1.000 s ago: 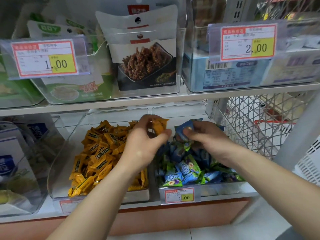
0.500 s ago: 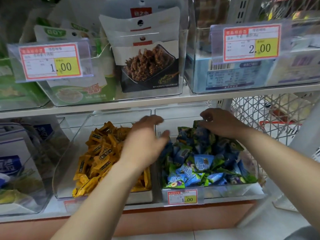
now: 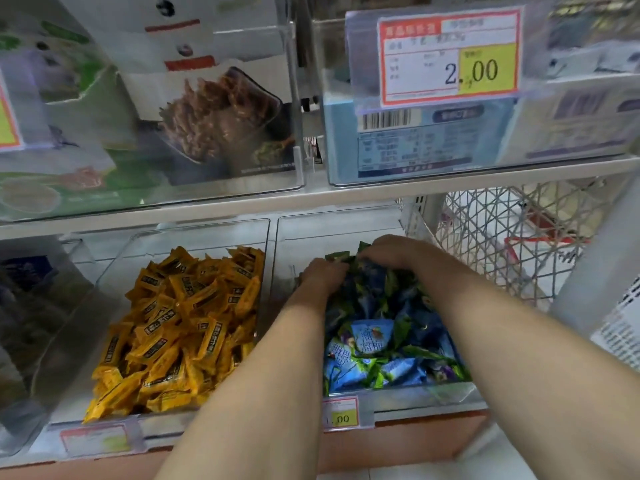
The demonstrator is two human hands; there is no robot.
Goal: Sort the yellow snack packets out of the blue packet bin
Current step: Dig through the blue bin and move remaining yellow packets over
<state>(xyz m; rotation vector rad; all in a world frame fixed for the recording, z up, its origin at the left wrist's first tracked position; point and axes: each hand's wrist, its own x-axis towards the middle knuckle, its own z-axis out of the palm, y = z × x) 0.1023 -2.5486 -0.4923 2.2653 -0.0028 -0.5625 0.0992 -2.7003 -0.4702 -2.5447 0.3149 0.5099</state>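
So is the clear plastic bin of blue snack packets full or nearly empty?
Well filled: blue and green packets heap higher than the front wall of the clear plastic bin.

The small foil snack packets [image 3: 180,327] are yellow with black labels. The crinkled plastic packets [image 3: 377,344] are blue and green. The paper price tag [image 3: 448,57] is red-framed, white and yellow.
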